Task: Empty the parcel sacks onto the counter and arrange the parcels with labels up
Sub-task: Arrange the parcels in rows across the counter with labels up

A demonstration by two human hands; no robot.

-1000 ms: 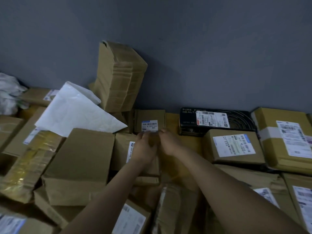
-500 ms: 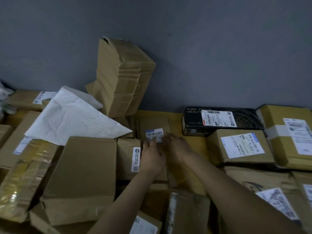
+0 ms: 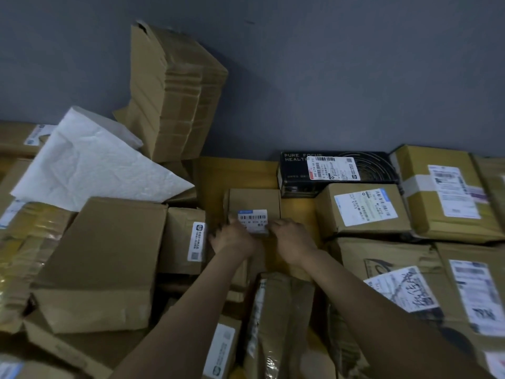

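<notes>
Small parcel point(image 3: 254, 199) at centre, flat on counter point(image 3: 237, 173), label point(image 3: 252, 220) up. Left hand point(image 3: 232, 239) grips its 7 o'clock corner. Right hand point(image 3: 292, 239) touches 5 o'clock edge, finger curl unclear. Black box point(image 3: 338, 170) at 1 o'clock, white mailer point(image 3: 90, 168) at 10.

- Flat black cardboard box point(image 3: 374, 170), beyond the grip and to its right: white print "PURE FOCUS" over "HEALT", cut off by a white shipping label point(image 3: 334, 168) with barcodes and unreadable small print.
- Small brown cardboard box point(image 3: 254, 201), gripped by the left hand point(image 3: 235, 239) and right hand point(image 3: 293, 239): blue-striped white label point(image 3: 252, 220) with a barcode, digits blurred.
- Brown paper parcel point(image 3: 382, 255), nearer than the grip, to its right: illegible black handwriting on its label.
</notes>
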